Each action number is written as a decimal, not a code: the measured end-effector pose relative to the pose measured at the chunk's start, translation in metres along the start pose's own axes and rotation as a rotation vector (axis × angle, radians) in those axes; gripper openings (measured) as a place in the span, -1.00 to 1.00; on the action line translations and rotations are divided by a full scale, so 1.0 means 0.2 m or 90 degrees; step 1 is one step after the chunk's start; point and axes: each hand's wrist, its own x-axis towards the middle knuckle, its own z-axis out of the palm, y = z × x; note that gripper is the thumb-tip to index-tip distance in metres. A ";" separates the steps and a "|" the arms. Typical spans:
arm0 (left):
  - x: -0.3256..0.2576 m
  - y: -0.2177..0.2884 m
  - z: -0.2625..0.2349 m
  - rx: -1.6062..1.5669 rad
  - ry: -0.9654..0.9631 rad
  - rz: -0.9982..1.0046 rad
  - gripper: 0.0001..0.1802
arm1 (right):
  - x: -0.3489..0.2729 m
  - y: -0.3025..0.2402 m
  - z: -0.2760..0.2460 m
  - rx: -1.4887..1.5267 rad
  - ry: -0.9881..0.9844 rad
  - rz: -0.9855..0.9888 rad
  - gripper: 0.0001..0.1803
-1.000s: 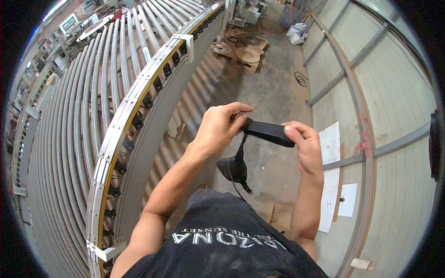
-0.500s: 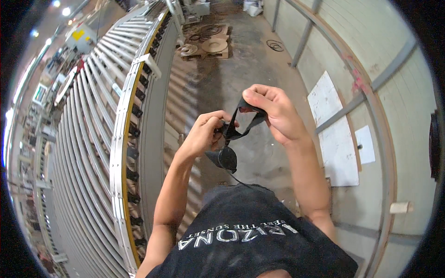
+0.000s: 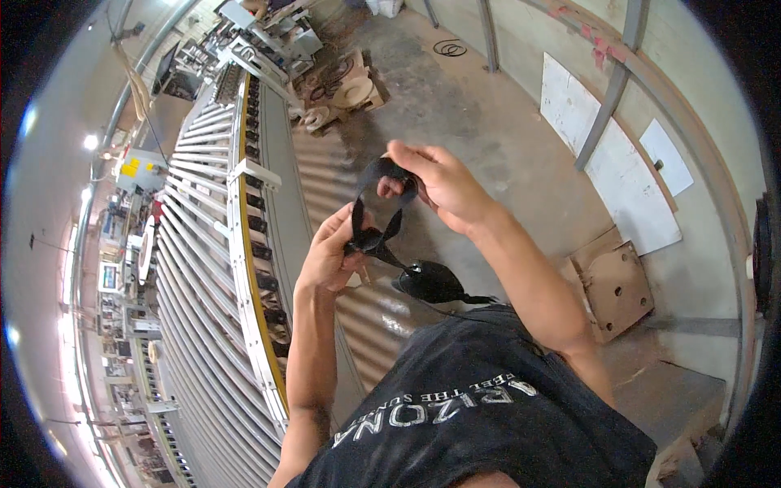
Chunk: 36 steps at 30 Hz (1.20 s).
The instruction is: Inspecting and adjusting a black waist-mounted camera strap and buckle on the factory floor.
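My left hand [image 3: 327, 250] pinches the lower end of a black fabric strap [image 3: 377, 170] bent into a loop. Higher up and farther right, my right hand [image 3: 447, 185] is closed on the loop's upper end, with some fingertips showing through the opening. The strap stands spread into a rounded ring between both hands. Below them hangs a black rounded piece [image 3: 429, 281] joined to the strap, with a thin dark cord running towards my black T-shirt [image 3: 455, 398]. What exactly this hanging piece is, I cannot tell.
A roller conveyor [image 3: 203, 309] with a yellow-edged rail runs along my left. Ahead, a wooden pallet [image 3: 376, 99] carries round pieces, and a black coil [image 3: 450, 48] lies on the floor. White boards [image 3: 630, 191] and a brown board with holes [image 3: 612, 289] lean against the right wall.
The strap loop has gone from a narrow, angular shape to a wider, rounder one. Both hands have moved left in view, and the hanging piece now shows farther right. The whole view has turned.
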 end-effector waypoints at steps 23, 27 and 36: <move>-0.03 0.16 0.16 -0.010 0.120 0.126 -0.79 | -0.11 0.28 0.02 -0.071 -0.139 0.181 -0.81; -0.06 0.18 0.19 0.016 0.219 0.115 -0.80 | -0.10 0.31 0.14 -0.295 -0.004 -0.329 -0.56; -0.20 0.20 0.15 0.069 0.269 0.122 -0.81 | -0.08 0.33 0.22 -0.345 -0.055 -0.307 -0.52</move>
